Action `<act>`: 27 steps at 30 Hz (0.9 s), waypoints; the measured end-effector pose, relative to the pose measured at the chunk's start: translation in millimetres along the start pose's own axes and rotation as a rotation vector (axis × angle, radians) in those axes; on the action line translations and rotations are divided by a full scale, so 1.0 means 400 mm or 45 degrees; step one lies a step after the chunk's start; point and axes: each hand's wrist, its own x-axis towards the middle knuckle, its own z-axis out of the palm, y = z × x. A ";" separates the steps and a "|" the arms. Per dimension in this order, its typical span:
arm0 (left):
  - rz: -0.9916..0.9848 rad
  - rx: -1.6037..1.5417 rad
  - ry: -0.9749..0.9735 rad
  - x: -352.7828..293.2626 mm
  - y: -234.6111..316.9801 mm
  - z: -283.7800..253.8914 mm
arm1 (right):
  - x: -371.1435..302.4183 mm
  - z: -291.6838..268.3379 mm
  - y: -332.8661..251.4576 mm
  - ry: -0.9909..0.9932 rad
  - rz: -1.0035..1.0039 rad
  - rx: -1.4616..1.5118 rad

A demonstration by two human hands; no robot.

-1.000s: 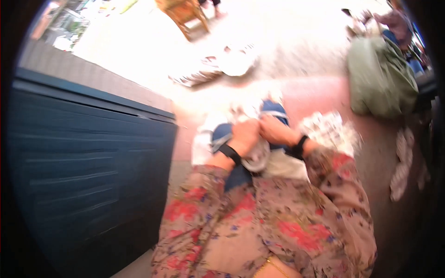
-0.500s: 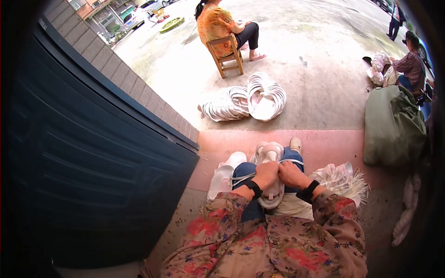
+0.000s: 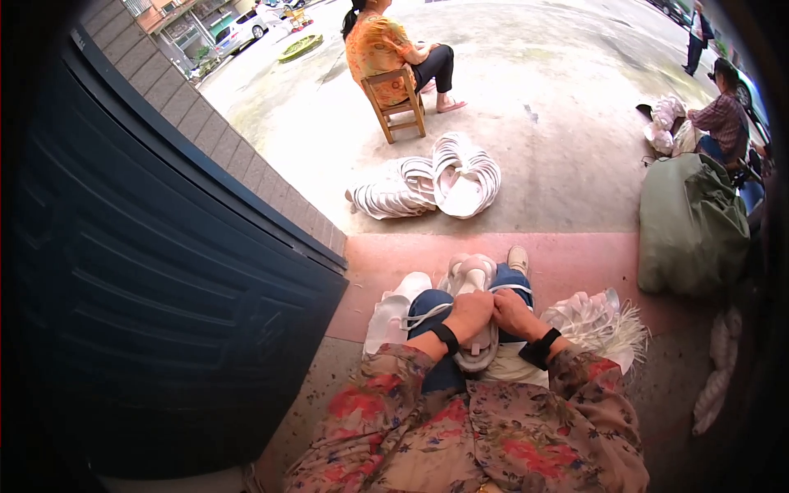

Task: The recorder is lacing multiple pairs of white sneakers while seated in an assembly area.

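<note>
Two bare hands met above the lap, the left hand (image 3: 471,314) with its fingers curled and the right hand (image 3: 511,312) folded in just beside it, their knuckles touching or nearly so. Whatever the fingertips pinched was hidden behind them, so how firm the grip was, or on what, I could not tell. Beneath the hands, between knees in blue trousers (image 3: 511,278), lay an off-white, shoe-shaped piece with a thick padded rim (image 3: 477,358), its far end past the hands and its near end toward the body. Thin white cords (image 3: 427,318) ran across both thighs (each wrist wore a black band, too). Beside the left knee rested smooth white sheet-like pieces (image 3: 389,319); beside the right lay a heap of white pieces with fringed strands (image 3: 596,324). Beyond a pinkish floor strip (image 3: 567,253), two curved bundles of stacked white pieces (image 3: 467,182) sat on pale concrete, behind a person in an orange patterned top (image 3: 374,53) on a brown wooden chair (image 3: 394,105). A bulging olive-green sack (image 3: 692,226) stood at right, a dark blue panelled door (image 3: 189,304) at left.
</note>
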 end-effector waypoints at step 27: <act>-0.442 -0.869 0.161 -0.061 -0.160 -0.004 | 0.145 0.006 -0.029 -0.152 0.220 -0.072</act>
